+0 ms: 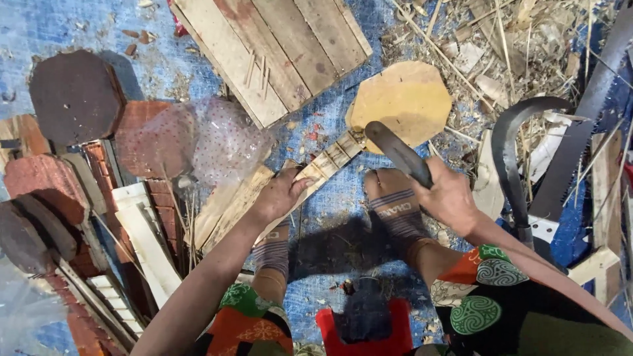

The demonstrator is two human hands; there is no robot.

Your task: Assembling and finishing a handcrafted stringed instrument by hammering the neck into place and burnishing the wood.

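Note:
My left hand [280, 194] presses down on a long wooden slat [330, 160] that lies diagonally on the blue tarp. My right hand [450, 196] is closed around the dark handle of a hammer-like tool [397, 153], raised over the slat's far end. That end touches a pale octagonal wooden board [403, 100]. Both my feet in striped socks [395, 211] rest on the tarp beside the slat. A clear plastic bag [221, 142] lies left of the slat.
A slatted wooden panel [277, 53] lies at the top. Dark and reddish octagonal boards [76, 95] and stacked slats [142, 237] fill the left. At right lie a curved sickle [511, 151], a saw blade [587, 125], and straw scraps [501, 46]. A red stool edge [366, 333] shows below.

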